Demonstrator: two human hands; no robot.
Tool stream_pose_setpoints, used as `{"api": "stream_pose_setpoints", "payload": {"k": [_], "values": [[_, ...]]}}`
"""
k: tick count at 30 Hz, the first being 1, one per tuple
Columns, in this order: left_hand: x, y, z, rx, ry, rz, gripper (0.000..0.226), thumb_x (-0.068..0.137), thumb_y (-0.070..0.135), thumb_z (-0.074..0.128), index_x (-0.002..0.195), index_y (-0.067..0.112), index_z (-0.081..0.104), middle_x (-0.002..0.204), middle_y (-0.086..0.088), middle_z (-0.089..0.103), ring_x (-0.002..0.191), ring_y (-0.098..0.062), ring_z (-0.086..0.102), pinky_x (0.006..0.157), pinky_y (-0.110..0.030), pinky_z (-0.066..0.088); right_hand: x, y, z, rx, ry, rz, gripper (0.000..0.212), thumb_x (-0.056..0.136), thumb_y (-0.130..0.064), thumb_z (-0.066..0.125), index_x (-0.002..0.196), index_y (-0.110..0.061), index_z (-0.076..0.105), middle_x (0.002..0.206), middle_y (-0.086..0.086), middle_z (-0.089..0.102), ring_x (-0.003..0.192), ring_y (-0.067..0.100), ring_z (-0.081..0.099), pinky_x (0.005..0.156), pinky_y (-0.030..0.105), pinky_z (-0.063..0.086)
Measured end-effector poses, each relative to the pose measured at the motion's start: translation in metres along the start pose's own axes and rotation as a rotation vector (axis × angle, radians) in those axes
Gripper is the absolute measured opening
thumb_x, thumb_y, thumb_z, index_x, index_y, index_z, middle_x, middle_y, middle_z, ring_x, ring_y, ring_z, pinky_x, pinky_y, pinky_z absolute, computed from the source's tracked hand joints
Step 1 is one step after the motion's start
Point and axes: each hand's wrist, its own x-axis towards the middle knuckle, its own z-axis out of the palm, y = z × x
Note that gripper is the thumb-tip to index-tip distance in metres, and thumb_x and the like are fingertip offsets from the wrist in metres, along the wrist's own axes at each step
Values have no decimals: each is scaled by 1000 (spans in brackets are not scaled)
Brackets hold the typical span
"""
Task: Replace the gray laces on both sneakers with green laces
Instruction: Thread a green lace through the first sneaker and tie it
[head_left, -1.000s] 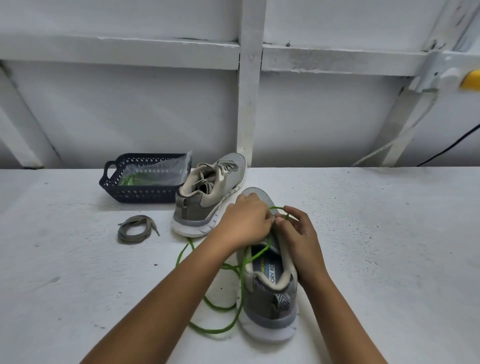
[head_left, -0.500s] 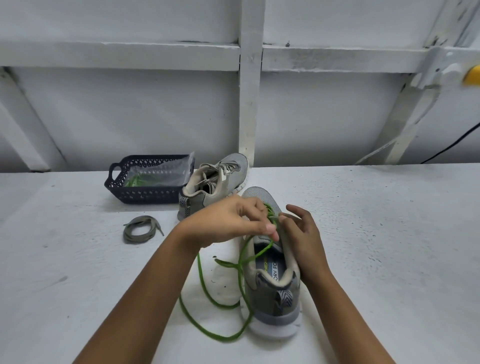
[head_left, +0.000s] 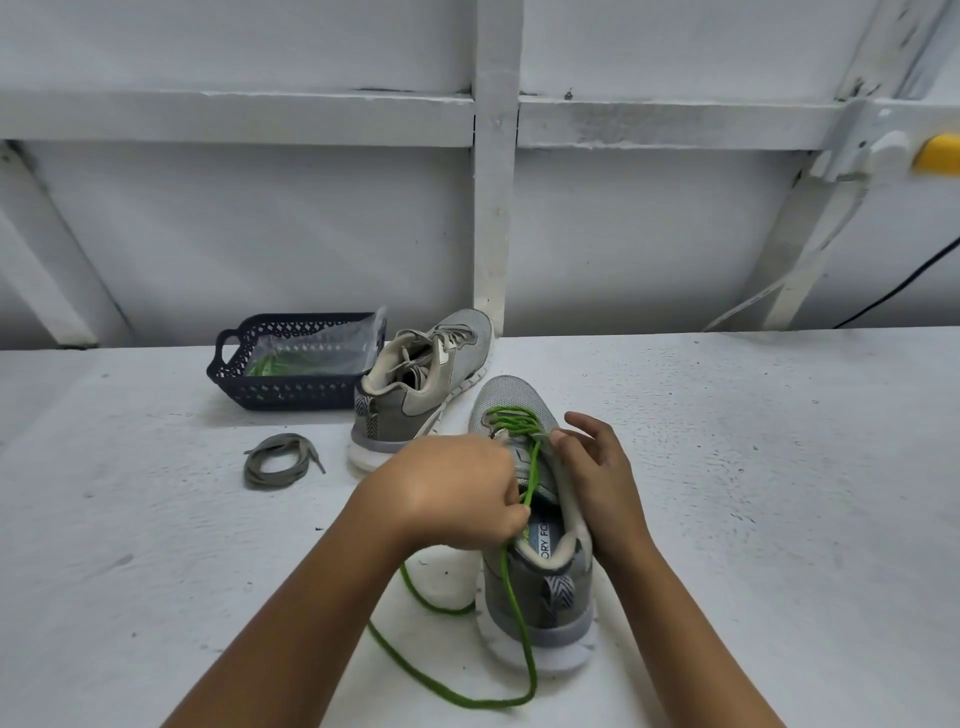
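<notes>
Pulling a strand of the green lace (head_left: 511, 417) toward the heel, the left hand (head_left: 457, 493) has its fingers curled tight and pinches the cord over the tongue of the near sneaker (head_left: 540, 587), probably to draw the slack through the eyelets. The right hand (head_left: 597, 483) lies along the shoe's right side, thumb at the eyelet edge and fingers loosely spread, gripping nothing; it seems to brace the shoe against that pull. This sneaker stands mid-surface, heel toward the front edge, with green crossings only at the toe end and the loose lace trailing toward the front edge.

The second sneaker (head_left: 447, 364), gray laces still in, waits near the back edge, likely next in turn. Just left of it a dark basket (head_left: 291, 395) holds a clear bag (head_left: 311, 353) with green inside, probably the other lace. A coiled gray lace (head_left: 278, 460) lies set aside in front of the basket.

The insole (head_left: 543, 543) reads "ORY FO", the rest hidden.
</notes>
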Motion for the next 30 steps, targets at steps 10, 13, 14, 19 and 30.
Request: {"api": "stream_pose_setpoints", "payload": {"k": [10,13,14,19,30], "values": [[-3,-22,-7,-170,77,-4,40,96,37,45,79,10,69,96,-10,67,90,-24,61,83,-37,48,-3,-5,-1,37,-2,39,25,91,-16,58,116,-19,55,102,-2,63,90,7,62,67,9,48],[-9,-29,-22,-201,221,-62,33,96,36,48,87,14,70,87,-6,67,86,-19,60,80,-32,47,-4,-7,1,37,-17,49,24,91,-14,58,114,-20,54,98,-2,64,93,12,62,77,18,49],[-11,-31,-26,-274,239,-75,28,94,34,51,89,18,72,83,-2,67,79,-15,60,76,-29,47,-4,-8,1,29,-22,44,24,91,-13,58,114,-19,54,97,-2,64,94,14,62,80,22,48],[-3,-36,-36,-727,298,-79,15,91,22,59,86,20,72,58,7,54,46,2,46,51,-10,36,-2,-14,0,-99,-67,5,25,91,-17,59,113,-27,53,99,-3,62,94,12,62,81,25,49],[11,-31,-71,-1868,137,165,46,76,5,56,120,-9,52,118,-21,61,94,-20,69,78,-32,58,-31,-62,11,-610,-503,-367,41,81,-57,61,110,-29,68,79,-5,66,75,2,59,70,19,46]]}}
